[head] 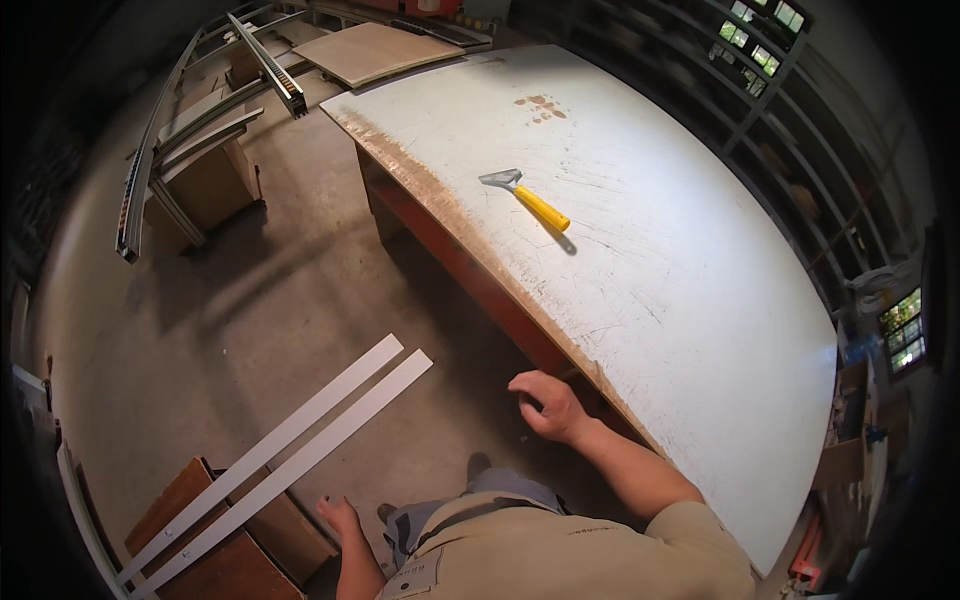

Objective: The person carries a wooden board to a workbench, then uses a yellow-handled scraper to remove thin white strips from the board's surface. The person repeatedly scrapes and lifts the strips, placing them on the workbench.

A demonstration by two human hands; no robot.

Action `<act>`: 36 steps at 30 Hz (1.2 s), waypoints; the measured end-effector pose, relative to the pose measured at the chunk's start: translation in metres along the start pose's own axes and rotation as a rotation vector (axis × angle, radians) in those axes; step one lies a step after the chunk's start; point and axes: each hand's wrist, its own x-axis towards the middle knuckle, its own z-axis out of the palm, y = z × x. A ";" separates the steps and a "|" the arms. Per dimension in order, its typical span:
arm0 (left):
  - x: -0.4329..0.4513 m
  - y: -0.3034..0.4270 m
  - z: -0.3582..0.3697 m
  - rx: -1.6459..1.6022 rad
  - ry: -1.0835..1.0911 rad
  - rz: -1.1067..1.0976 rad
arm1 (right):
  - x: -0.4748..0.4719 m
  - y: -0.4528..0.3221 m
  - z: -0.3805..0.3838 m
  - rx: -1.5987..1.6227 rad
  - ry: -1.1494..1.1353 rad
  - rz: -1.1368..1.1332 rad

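Note:
My right hand hangs beside the worn long edge of a white-topped workbench, its fingers loosely curved with a gap to the thumb and nothing between them. Low at my left side, my left hand is empty, near the ends of brown wooden pieces. A scraper with a yellow handle and a metal head lies on the scratched bench top. Two long white strips lie side by side to my left, their near ends over reddish-brown wooden boxes or boards.
A metal frame with long rails and a wooden box part stand at the upper left. A wooden panel lies beyond the bench's far end. Dark shelving runs behind the bench. Red items are at the lower right.

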 end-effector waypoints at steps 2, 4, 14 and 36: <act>-0.012 0.067 0.017 -0.143 -0.103 0.202 | 0.023 0.014 -0.049 -0.039 0.232 0.000; -0.018 0.140 0.022 -0.332 -0.146 0.444 | 0.038 0.033 -0.079 -0.065 0.412 0.095; -0.032 0.476 0.035 -0.789 -0.363 1.013 | 0.046 0.099 -0.104 0.375 0.600 0.594; 0.090 0.936 0.260 -0.776 -0.628 0.912 | 0.499 0.375 -0.308 -0.594 0.186 0.408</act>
